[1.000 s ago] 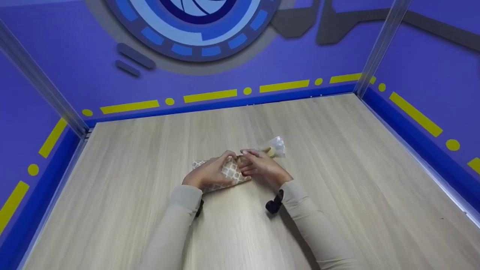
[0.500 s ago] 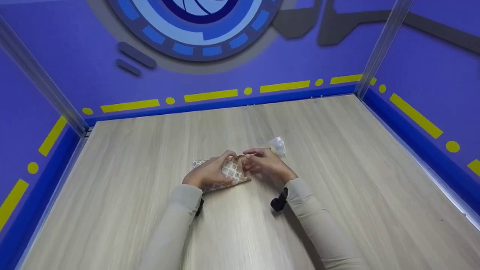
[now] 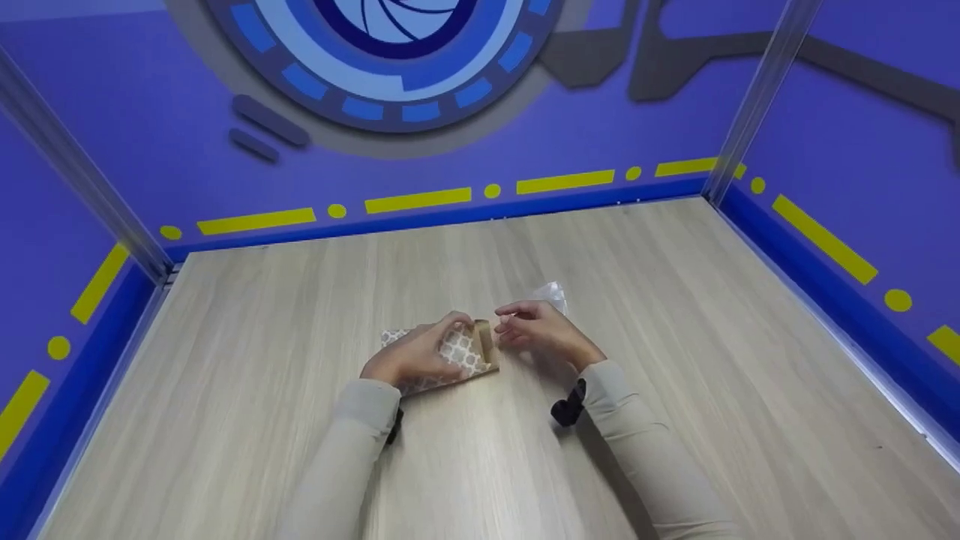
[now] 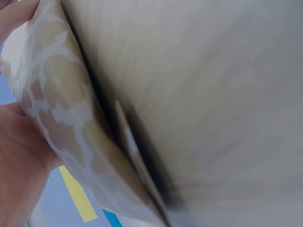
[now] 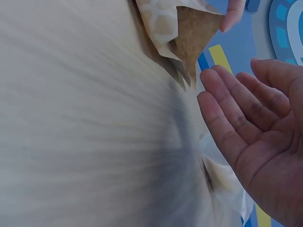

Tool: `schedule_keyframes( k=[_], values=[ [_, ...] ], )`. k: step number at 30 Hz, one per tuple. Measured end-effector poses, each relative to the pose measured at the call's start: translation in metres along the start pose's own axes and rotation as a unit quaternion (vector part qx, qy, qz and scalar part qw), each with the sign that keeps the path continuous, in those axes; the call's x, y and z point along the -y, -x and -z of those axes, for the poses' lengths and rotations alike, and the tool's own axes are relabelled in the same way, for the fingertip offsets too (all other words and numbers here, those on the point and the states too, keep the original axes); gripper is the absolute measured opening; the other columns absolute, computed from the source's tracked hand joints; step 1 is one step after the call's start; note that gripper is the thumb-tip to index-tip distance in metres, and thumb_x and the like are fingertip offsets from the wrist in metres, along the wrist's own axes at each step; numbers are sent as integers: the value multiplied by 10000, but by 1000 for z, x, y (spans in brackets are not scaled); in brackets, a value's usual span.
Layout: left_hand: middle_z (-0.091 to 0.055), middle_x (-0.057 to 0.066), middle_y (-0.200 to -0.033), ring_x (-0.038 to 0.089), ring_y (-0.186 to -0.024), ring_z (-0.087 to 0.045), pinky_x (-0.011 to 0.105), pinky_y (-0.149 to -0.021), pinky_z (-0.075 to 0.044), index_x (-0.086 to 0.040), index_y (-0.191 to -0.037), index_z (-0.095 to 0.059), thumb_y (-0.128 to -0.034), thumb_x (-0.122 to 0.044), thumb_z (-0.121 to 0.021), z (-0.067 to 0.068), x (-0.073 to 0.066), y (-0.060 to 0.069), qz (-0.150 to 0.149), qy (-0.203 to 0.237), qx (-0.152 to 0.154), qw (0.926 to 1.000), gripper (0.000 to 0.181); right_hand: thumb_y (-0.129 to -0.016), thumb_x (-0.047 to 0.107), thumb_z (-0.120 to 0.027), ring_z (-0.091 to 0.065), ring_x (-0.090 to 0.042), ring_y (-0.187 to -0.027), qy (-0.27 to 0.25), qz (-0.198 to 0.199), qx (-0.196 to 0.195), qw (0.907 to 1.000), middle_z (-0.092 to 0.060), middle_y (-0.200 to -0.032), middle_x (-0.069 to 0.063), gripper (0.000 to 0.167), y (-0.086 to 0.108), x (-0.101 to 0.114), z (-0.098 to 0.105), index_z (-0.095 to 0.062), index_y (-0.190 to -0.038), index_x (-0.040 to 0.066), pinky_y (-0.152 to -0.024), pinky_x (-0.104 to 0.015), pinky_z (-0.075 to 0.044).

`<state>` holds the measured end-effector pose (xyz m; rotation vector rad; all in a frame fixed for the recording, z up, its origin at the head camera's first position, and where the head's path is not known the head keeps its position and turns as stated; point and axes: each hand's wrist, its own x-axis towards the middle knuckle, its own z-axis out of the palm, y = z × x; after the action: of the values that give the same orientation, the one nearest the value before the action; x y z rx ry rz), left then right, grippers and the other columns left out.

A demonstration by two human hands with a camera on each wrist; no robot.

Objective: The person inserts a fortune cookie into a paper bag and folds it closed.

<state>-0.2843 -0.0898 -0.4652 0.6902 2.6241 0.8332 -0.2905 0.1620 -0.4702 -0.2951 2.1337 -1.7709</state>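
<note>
A small paper bag (image 3: pixel 463 351) with a white and tan lattice print lies on the table, its mouth facing right. My left hand (image 3: pixel 416 354) grips it from above, fingers at the far edge and thumb at the near side. In the right wrist view the bag's plain brown inside (image 5: pixel 194 35) shows through the gaping mouth. Just right of that mouth is my right hand (image 3: pixel 546 330), apart from the bag, its fingers loosely bent with nothing between them. A clear plastic bag (image 3: pixel 553 293) with something pale yellow in it lies behind the right hand, partly hidden.
The wood-grain table (image 3: pixel 262 420) is enclosed by a blue back wall (image 3: pixel 420 180) and side walls bearing yellow markings. Metal posts (image 3: pixel 739 135) stand at the back corners. Each wrist carries a black camera mount (image 3: pixel 568 405).
My right hand has drawn back to the right from the paper bag's mouth, which now shows open. The left hand keeps its grip on the bag. The head view has tilted slightly.
</note>
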Motion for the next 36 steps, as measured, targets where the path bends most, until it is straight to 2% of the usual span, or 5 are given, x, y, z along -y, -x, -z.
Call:
schedule_keyframes(
  k=[5,19,28,31,36],
  values=[
    [-587,42,-1006,201,-803,-536,316,-660,-432,-399,-1315,-404,-703,-323,-812,1,0,0,45,-12,-28,10000,740,-968,89,-502,-682,-219,-911,-45,-38,-141,9999,-686,-1060,-179,386,3,0,7,-502,-1304,-103,-841,-362,-546],
    [-593,35,-1047,187,-822,-530,333,-729,-440,-338,-1323,-399,-730,-323,-808,2,0,0,-255,-22,-22,9997,721,-954,101,-551,-682,-214,-955,98,151,-387,9991,-658,-1148,-229,400,9,8,32,-513,-1295,-104,-930,-459,-500],
    [-594,49,-1026,190,-789,-518,331,-715,-437,-306,-1328,-405,-734,-301,-817,2,0,0,-364,-43,-39,9993,724,-951,80,-542,-664,-332,-1007,176,317,-552,9978,-636,-1160,-274,394,13,8,45,-506,-1293,-114,-944,-513,-475],
    [-593,48,-1049,188,-805,-524,332,-715,-440,-313,-1334,-400,-734,-311,-814,1,1,0,-335,-15,-15,9994,728,-942,84,-558,-665,-318,-1001,265,337,-685,9967,-645,-1154,-256,388,15,10,51,-525,-1282,-102,-928,-479,-496],
    [-589,34,-1071,189,-832,-534,332,-726,-444,-328,-1336,-401,-729,-319,-814,1,1,0,-246,20,-12,9997,734,-939,114,-572,-683,-198,-966,562,339,-959,9932,-665,-1146,-209,381,16,15,63,-553,-1265,-83,-852,-305,-541]
  ],
)
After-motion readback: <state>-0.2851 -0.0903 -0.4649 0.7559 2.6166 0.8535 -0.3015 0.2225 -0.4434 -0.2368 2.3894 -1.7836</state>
